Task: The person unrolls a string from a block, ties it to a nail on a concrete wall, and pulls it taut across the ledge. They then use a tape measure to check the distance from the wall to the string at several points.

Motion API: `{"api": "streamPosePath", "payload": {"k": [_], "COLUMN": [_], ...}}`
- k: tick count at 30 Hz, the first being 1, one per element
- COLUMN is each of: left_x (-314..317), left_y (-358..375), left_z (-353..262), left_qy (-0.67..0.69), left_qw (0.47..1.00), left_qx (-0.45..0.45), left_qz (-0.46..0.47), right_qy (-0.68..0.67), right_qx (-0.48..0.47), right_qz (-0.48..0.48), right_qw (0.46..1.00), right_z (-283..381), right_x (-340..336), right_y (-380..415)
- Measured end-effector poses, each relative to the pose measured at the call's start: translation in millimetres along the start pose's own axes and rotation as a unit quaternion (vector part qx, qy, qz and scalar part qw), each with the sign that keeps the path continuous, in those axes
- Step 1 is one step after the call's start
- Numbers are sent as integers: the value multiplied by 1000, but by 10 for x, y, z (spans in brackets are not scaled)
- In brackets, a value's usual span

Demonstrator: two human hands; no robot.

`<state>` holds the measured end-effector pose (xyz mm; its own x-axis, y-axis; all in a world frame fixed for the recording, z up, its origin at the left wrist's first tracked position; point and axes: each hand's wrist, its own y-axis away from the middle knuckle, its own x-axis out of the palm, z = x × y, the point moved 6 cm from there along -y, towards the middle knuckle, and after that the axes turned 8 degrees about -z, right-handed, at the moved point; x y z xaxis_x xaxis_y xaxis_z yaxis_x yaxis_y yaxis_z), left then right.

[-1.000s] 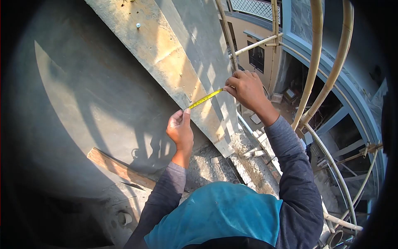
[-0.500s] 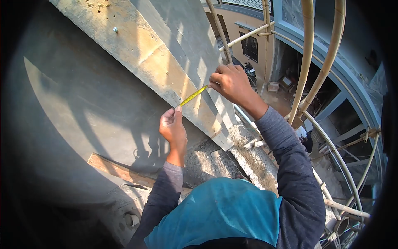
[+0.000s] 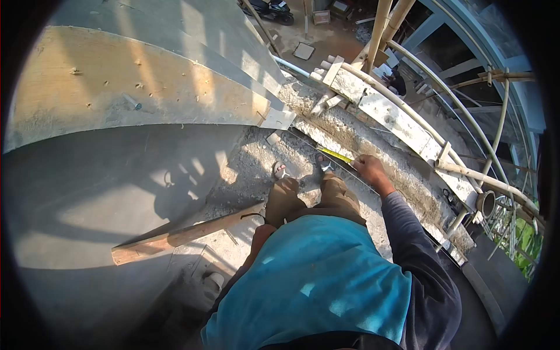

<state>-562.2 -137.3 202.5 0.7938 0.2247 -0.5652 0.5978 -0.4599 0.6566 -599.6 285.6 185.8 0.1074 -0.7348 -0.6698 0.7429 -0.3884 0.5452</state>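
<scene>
Gripping a yellow tape measure [image 3: 336, 154] in the right hand [image 3: 367, 170], fingers closing round it, blade running away over rough concrete [image 3: 256, 169], left hand hiding behind the body, grip unclear.

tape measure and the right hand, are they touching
Touching. The head view shows the right hand closed around the near end of the yellow tape measure, whose blade runs out from the fingers towards the sandalled feet.
</scene>
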Motion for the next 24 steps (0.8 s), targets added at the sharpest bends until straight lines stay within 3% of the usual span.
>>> {"api": "streamPosePath", "payload": {"k": [3, 5, 6, 7, 9, 10, 11, 13, 14, 15, 16, 17, 19, 21, 23, 24], "left_x": [-196, -305, -363, -324, -293, -151, -84, -35, -260, -391, -466, -489, -489, -282, 136, 259], "left_y": [-2, -23, -53, -107, -106, -72, -23, 14, 45, 74, 56, -2, -267, -615, -909, -1026], "left_z": [-107, 173, 214, 360, 431, 664, 948, 1302, 1144, 1032, 954, 876, 770, 941, 1106, 1237], "left_qy": [-50, -11, -101, -102, -207, -212, -216, -80, -60, -66, -69, -70, -103, -207, -356, -366], "left_qw": [998, 986, 989, 991, 965, 963, 961, 980, 980, 980, 979, 979, 979, 968, 912, 911], "left_qx": [-13, -166, -85, -78, -66, 104, 100, 29, -29, -31, -39, -46, -149, -63, -53, -58], "left_qz": [45, -4, -60, -47, 148, 133, 139, 180, 185, 185, 186, 185, 93, -129, -197, -184], "right_qy": [-63, -156, -263, -362, -443, -485, -526, -531, -558, -489, -581, -564, -576, -591, -576, -581], "right_qx": [98, 182, 232, 279, 316, 342, 368, 339, 381, 282, 375, 377, 309, 317, 352, 370], "right_qz": [-14, -58, -65, -65, -89, -81, -69, -85, -71, -73, -48, -46, -75, -60, -70, -59], "right_qw": [993, 969, 934, 887, 834, 801, 764, 772, 733, 822, 720, 733, 753, 739, 735, 723], "right_z": [-522, -759, -730, -695, -501, -438, -303, -464, -156, -373, -61, 48, -55, -46, 47, 62], "right_x": [485, 832, 956, 1119, 1373, 1572, 1710, 2349, 2330, 2765, 2727, 2749, 3291, 3488, 3601, 3706], "right_y": [376, 505, 544, 621, 634, 610, 648, 460, 562, 365, 496, 480, 222, -5, -76, -134]}}
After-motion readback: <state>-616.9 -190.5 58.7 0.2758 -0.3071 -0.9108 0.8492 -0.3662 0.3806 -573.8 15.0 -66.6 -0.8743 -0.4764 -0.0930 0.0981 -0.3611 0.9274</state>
